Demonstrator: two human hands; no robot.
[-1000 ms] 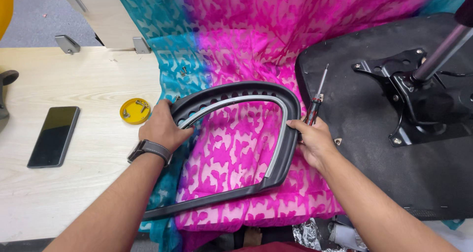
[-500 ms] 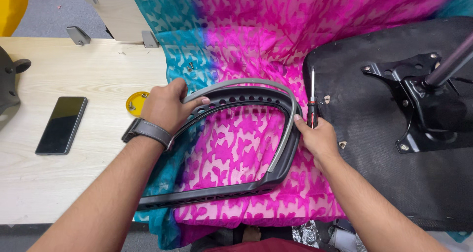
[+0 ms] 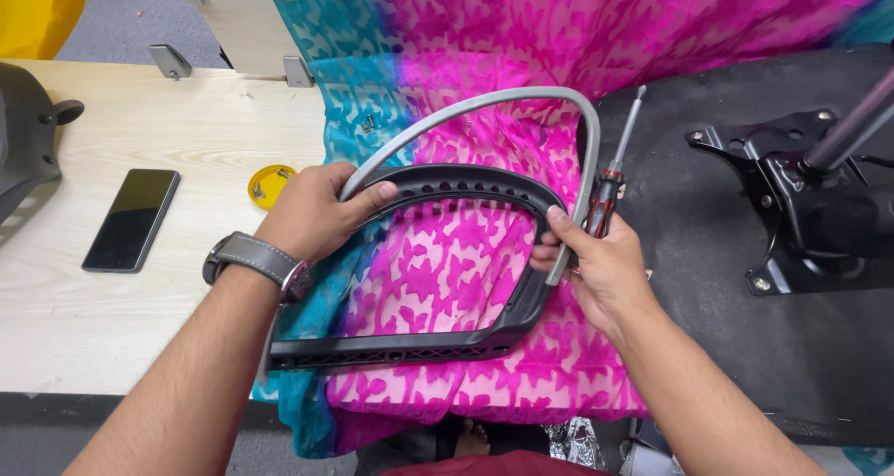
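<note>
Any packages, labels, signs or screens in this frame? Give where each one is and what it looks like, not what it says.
Flat black rectangular smartphone: lies face up on the pale wooden table, left of the left hand; its glass screen is dark.
Crinkled silver foil wrapper: bottom edge, below the pink and teal patterned cloth; only partly visible.
No labels or signs visible.

frame (image 3: 410, 346) on cloth (image 3: 466, 57), phone (image 3: 130, 220) left on table (image 3: 112, 113), chair base (image 3: 792, 206) right
</note>
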